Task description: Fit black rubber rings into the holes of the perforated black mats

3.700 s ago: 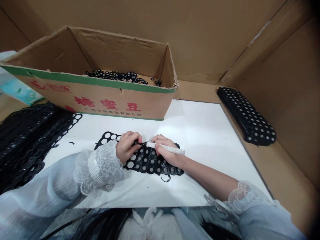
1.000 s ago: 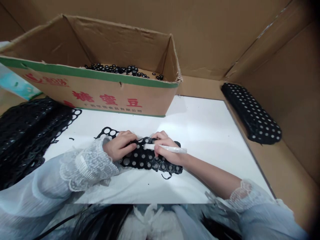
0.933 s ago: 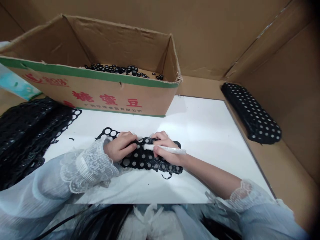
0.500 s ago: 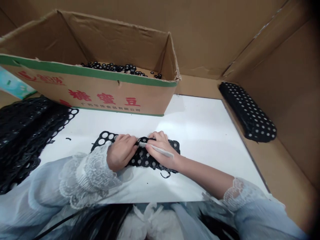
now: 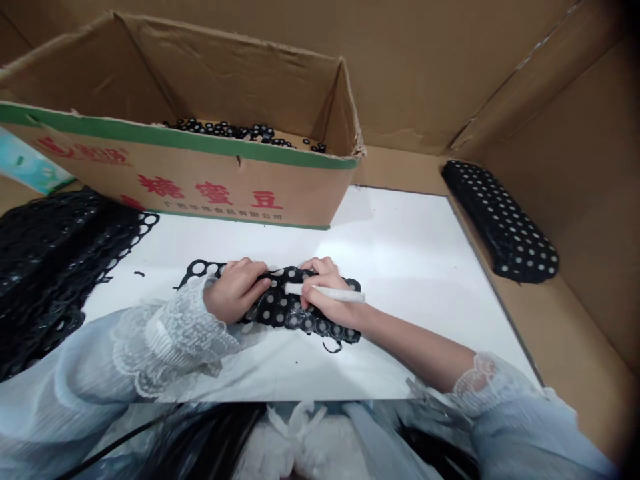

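A black rubber sheet (image 5: 287, 310) with rows of round pale spots lies on the white board in front of me; open holes show at its left end. My left hand (image 5: 235, 291) grips the sheet's left part, thumb on top and fingers curled toward the far edge. In my right hand (image 5: 327, 293) is a white pen-like stick (image 5: 340, 294), its tip resting at or just above the middle of the sheet. The right fingers also reach over the sheet's far edge. A thin black strip (image 5: 331, 345) curls at the near right edge.
A cardboard box (image 5: 240, 173) with small black rings (image 5: 235, 130) inside stands behind. Stacked black perforated sheets (image 5: 45, 267) lie at left. A black spotted bundle (image 5: 500, 220) rests at right, beyond the white board (image 5: 415, 267). Cardboard walls enclose the back and right.
The pen-like stick has swung flatter and shifted right with my right hand. My left hand has moved slightly left, and more of the sheet's spotted middle shows between the hands.
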Tool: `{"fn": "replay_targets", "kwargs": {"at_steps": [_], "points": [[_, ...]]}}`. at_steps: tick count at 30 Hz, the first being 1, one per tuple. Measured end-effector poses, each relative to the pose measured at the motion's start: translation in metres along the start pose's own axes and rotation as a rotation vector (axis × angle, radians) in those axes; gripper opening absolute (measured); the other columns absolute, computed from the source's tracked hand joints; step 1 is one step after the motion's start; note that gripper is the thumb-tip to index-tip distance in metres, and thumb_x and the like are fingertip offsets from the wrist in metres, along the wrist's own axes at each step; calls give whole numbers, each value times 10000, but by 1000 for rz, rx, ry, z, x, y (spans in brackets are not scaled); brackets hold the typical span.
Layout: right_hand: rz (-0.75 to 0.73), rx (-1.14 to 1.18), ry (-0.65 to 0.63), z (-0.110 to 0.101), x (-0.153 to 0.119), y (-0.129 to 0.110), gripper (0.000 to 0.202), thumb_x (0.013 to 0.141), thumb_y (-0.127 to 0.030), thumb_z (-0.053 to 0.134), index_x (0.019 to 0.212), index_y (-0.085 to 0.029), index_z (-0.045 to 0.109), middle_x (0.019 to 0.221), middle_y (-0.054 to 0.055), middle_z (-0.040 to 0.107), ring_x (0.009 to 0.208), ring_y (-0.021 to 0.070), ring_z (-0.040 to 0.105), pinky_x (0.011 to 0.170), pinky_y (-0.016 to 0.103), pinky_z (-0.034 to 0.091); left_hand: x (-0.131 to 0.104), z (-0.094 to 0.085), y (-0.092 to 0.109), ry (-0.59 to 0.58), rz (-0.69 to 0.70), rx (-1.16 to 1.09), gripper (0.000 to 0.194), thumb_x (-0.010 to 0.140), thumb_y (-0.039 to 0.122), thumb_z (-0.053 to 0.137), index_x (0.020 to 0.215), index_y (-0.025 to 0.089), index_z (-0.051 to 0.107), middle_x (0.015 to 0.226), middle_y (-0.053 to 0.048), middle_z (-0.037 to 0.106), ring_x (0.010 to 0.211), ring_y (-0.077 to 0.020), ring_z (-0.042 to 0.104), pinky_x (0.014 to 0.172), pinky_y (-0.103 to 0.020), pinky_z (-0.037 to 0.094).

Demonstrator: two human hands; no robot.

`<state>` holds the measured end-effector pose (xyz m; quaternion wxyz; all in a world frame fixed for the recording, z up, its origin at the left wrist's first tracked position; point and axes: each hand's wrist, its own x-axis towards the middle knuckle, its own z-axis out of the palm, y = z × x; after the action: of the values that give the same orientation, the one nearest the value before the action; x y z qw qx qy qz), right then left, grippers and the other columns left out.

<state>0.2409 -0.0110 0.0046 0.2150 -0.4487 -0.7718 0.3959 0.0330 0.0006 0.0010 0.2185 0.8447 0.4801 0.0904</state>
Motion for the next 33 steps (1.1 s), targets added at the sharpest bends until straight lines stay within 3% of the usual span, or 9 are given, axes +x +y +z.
{"fn": "replay_targets", "kwargs": {"at_steps": [6,13,18,21,26,33], "points": [[6,-51,15,6,1,3,315,817,-226,433,557,-211,610,1004,6,472,1010,197,345,923,427,259,-2,4,-2,39,7,-8,267,829,327,281,735,178,482,687,-43,541,725,-205,487,713,-356,362],[-19,-167,13,10,0,2,357,868,-314,365,620,-207,599,1009,23,453,976,203,338,878,428,290,-8,6,17,77,-97,-40,261,833,356,292,688,184,424,639,-39,504,632,-195,490,604,-314,368],[-32,-258,28,13,2,0,317,867,-373,361,707,-204,576,993,49,447,930,209,343,827,417,320,-11,2,25,39,-146,-85,269,824,387,312,650,193,383,586,-7,464,553,-165,451,525,-276,325],[-39,-213,55,11,3,1,305,857,-362,386,679,-199,573,951,39,465,905,193,363,824,399,325,-9,-2,19,25,-97,-78,279,829,384,308,657,187,404,605,-14,470,597,-173,462,561,-283,343],[-22,-49,70,7,4,2,330,812,-216,437,501,-172,539,925,7,490,926,158,405,886,376,294,-5,-3,-2,49,27,46,262,840,343,323,819,160,509,775,-59,549,797,-223,474,738,-362,364],[-11,-48,57,6,3,2,329,809,-231,439,513,-187,575,952,7,480,957,166,388,902,387,278,-2,3,-12,46,73,-9,273,837,336,329,854,149,528,819,-71,562,825,-216,468,779,-375,370]]}}
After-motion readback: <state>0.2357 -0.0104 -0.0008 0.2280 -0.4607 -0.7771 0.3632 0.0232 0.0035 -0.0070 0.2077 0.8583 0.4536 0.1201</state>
